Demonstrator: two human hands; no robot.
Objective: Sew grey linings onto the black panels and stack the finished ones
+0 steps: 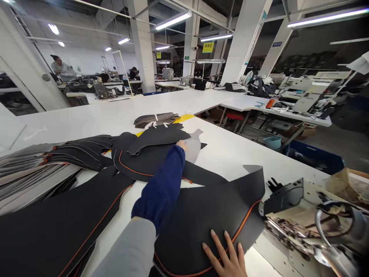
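My left arm, in a blue sleeve cover, stretches forward over the table. My left hand [182, 145] is at the right end of a smaller black cut panel [161, 137] on the pile; its fingers are mostly hidden, so I cannot tell whether it grips. Under that panel lies a larger black piece [144, 161] with orange piping. Close to me, my right hand [226, 256] rests open, fingers spread, on a black panel [207, 215] edged with orange piping. This panel's right end touches the sewing machine [311, 223].
A fanned stack of black and grey panels [57, 157] lies left, near a long piped panel [57, 219]. A tied bundle [155, 119] sits farther back on the white table [230, 142]. Right are a blue bin [314, 156] and a bucket [272, 143]. People sit in the background.
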